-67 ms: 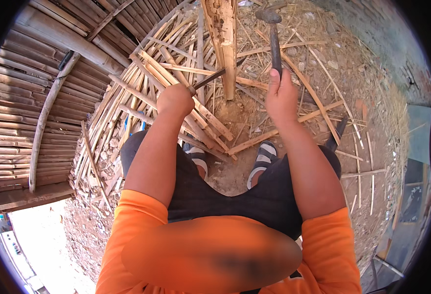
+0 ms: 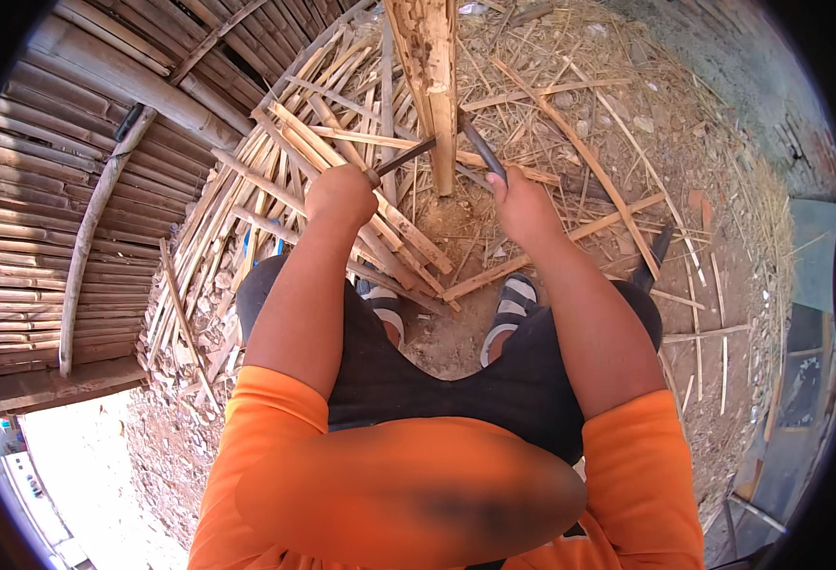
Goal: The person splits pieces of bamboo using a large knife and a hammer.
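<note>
My left hand is closed round the handle of a long dark-bladed knife. Its blade meets the left edge of an upright, rough-surfaced wooden post near its lower end; the rest of the blade is hidden by the wood. In my right hand is a hammer, gripped by its dark handle. The handle slants up and left to the right side of the post, where the hammer head is mostly hidden. I cannot tell whether the head touches the blade.
Split wooden strips lie heaped to the left of the post. More thin sticks and straw litter the dirt on the right. My sandalled feet stand just below the post. A bamboo-slat wall rises at the left, a grey wall at the right.
My right hand has swung the hammer down and left, from upright beside the post to its right side. The left hand and the knife have barely moved.
</note>
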The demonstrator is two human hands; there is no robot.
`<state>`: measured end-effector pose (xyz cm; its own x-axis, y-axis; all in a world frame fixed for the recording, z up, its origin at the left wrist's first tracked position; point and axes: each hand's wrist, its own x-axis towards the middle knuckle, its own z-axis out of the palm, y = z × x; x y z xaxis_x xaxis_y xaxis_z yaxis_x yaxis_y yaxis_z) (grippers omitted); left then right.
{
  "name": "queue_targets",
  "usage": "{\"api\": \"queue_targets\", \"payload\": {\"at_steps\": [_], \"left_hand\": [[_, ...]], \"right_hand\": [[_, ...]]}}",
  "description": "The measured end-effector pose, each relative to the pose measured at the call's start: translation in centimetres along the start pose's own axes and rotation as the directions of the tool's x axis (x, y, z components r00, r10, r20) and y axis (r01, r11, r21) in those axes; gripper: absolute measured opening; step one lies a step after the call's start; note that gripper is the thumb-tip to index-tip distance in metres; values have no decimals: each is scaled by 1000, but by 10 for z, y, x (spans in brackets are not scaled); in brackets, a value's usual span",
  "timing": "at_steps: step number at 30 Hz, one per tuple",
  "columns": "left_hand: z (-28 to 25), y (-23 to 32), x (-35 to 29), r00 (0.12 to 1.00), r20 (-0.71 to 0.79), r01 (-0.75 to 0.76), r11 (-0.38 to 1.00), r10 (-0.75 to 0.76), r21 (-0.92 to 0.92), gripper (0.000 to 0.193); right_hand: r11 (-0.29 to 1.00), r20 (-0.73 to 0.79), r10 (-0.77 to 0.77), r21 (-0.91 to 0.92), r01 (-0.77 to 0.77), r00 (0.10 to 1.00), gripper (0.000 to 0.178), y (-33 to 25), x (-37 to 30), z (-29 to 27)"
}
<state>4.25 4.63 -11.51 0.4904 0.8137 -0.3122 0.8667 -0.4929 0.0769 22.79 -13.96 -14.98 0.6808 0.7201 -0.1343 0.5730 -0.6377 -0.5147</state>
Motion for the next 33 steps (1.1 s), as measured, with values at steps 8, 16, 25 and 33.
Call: {"api": "queue_targets", "payload": {"at_steps": [8, 16, 25, 33], "left_hand": [[11, 3, 1, 1000, 22, 5, 999, -4, -37, 26], [8, 5, 6, 998, 57, 39, 999, -39, -6, 27], [12, -3, 6, 999, 35, 37, 999, -36, -29, 28], [12, 1, 10, 997, 62, 42, 999, -40, -34, 27]], "right_hand": [[964, -256, 27, 262, 43, 966, 54, -22, 9, -31], [997, -70, 47, 71, -42, 996, 55, 17, 13, -9], [956, -329, 8, 281, 89, 944, 52, -19, 8, -35], [1000, 12, 22, -22, -21, 1000, 53, 31, 15, 14]]}}
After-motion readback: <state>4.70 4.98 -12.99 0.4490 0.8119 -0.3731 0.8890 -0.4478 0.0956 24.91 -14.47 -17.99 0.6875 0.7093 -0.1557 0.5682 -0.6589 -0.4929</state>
